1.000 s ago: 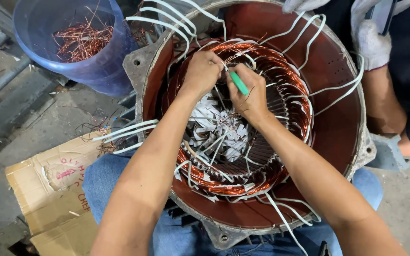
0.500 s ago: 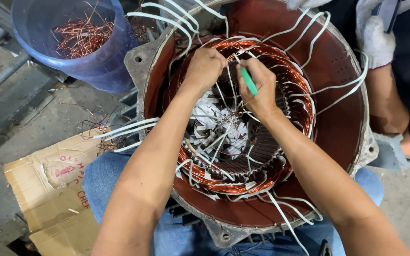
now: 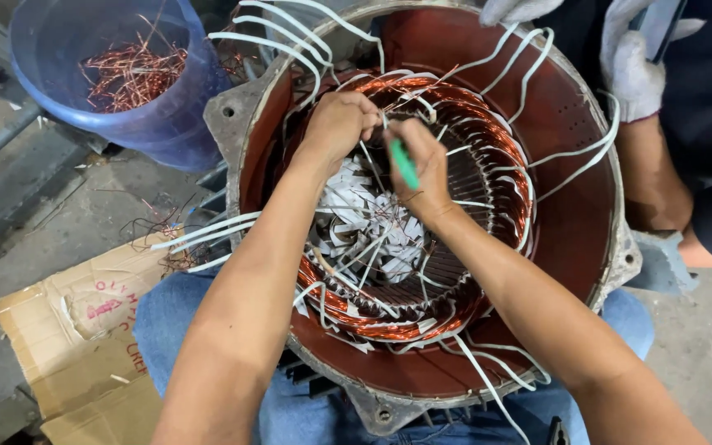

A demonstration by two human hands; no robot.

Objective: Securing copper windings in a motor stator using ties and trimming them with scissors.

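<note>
While the motor stator (image 3: 570, 214) rests tilted on your lap, its copper windings (image 3: 471, 124) ring the bore where both your hands meet. Your left hand (image 3: 338, 124) pinches white wires at the winding's far edge; your right hand (image 3: 423, 165) is closed around a green tool (image 3: 404, 163). Beyond the housing, another person's gloved hand (image 3: 632, 70) grips the rim, and a blue bucket (image 3: 166, 124) holds copper scraps (image 3: 129, 70).

Stator (image 3: 570, 222) on lap, centre. Both hands inside it at far winding: left hand (image 3: 338, 124) left of right hand (image 3: 423, 165), tool (image 3: 404, 163) in right. Bucket (image 3: 166, 124) far left, wire scraps (image 3: 129, 70) inside. Cardboard (image 3: 67, 330) near left on floor. Gloved hand (image 3: 632, 70) far right.
</note>
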